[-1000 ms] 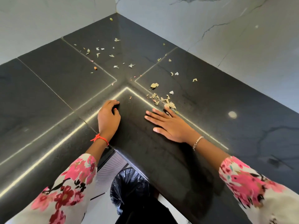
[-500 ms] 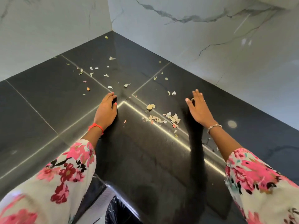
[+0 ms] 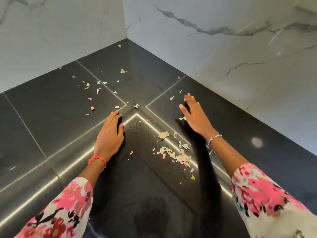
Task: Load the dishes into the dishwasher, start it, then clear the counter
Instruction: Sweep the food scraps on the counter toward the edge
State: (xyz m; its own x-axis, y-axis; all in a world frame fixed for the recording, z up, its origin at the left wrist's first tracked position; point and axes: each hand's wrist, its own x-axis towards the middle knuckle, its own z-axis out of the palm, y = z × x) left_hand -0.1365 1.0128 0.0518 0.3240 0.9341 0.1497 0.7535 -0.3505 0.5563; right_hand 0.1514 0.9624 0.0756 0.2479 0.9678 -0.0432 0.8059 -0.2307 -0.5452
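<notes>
At the bottom edge of the view both floral sleeves (image 3: 60, 212) run out of frame, so only forearms and hands show. A dark shape low in the middle, below the table's front edge, is too dim to make out. The right hand (image 3: 195, 117) is a little blurred, and I cannot tell whether it touches the surface or hangs just above it. Its fingers (image 3: 190, 102) are straight and slightly spread, holding nothing, and a few flakes lie beside them. A silver bracelet (image 3: 214, 137) circles that wrist.

The left hand (image 3: 109, 134) rests palm down on the table (image 3: 51, 117). Its fingers (image 3: 114, 117) lie close together and gently curved, gripping nothing, with the tips at the inner angle of the bright seam lines. A red thread (image 3: 97, 159) is tied at its wrist.

The table is glossy black stone in an L-shaped corner, crossed by pale joints and backed by marble walls (image 3: 223, 57). A pile of scraps (image 3: 180, 156), papery, beige and pinkish, lies between the two forearms, nearer the right one. Loose bits (image 3: 97, 90) are scattered farther back toward the corner, among them a small orange piece (image 3: 92, 108) near the left fingertips.
</notes>
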